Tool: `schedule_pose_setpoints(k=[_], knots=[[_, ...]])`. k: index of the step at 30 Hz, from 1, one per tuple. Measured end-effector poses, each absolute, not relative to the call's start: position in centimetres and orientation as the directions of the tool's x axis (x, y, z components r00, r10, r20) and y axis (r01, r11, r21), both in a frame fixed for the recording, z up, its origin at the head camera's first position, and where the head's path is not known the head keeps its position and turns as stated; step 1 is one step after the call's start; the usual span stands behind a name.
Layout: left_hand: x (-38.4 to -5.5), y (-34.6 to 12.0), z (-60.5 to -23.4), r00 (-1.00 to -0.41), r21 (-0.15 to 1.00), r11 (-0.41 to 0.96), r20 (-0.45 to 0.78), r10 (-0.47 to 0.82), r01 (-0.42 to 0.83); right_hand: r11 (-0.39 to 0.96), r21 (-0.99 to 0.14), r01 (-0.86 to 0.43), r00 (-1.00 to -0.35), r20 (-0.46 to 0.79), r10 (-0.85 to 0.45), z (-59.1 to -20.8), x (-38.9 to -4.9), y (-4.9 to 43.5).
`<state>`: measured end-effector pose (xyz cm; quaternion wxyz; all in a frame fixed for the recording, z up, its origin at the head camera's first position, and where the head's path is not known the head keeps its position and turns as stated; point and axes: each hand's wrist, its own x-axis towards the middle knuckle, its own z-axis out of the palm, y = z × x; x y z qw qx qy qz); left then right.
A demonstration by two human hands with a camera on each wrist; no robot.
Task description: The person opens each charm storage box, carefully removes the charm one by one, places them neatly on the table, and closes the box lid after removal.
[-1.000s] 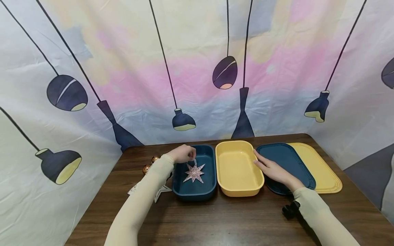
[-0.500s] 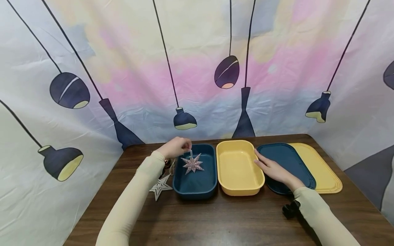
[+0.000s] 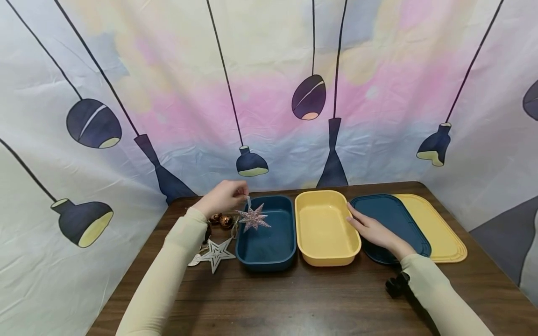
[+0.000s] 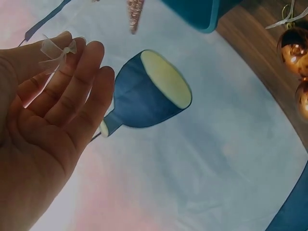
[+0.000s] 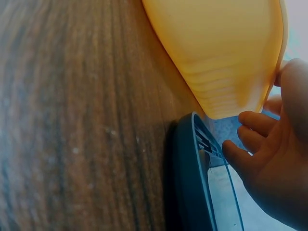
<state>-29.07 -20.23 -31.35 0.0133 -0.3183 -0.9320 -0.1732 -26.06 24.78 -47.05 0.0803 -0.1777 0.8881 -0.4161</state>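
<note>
My left hand (image 3: 222, 198) pinches the white ribbon (image 4: 64, 50) of a glittery pink star ornament (image 3: 254, 218). The star hangs over the left wall of the dark blue box (image 3: 265, 262); only one point of it shows in the left wrist view. At the right wall of the yellow box (image 3: 327, 259), my right hand (image 3: 376, 232) rests with its fingers extended against the rim. From the right wrist, that hand (image 5: 272, 149) is seen beside the box's outer side, above the edge of a blue lid (image 5: 190, 178).
Left of the blue box lie a silver star ornament (image 3: 216, 253) and shiny copper balls (image 3: 226, 221), partly behind the left arm. A blue lid (image 3: 388, 219) overlaps a yellow lid (image 3: 437, 228) on the right. A printed fabric backdrop (image 3: 269, 116) rises behind the wooden table (image 3: 294, 303).
My left hand has moved left and slightly up, carrying the pink star from over the blue box's middle to its left wall. The right hand stays at the yellow box.
</note>
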Motion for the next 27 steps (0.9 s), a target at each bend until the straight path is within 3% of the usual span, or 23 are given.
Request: schedule_pose_setpoints(k=[14, 27], knots=[[-25.5, -24.2, -28.9, -0.798, 0.281, 0.749, 0.288, 0.53, 0.6, 0.595, -0.763, -0.251, -0.924, 0.005, -0.383, -47.1, -26.0, 24.8], [-22.7, -28.1, -29.0, -0.831, 0.236, 0.812, 0.321, 0.453, 0.534, 0.585, -0.77, -0.253, -0.923, 0.01, -0.386, -47.2, -26.0, 24.8]])
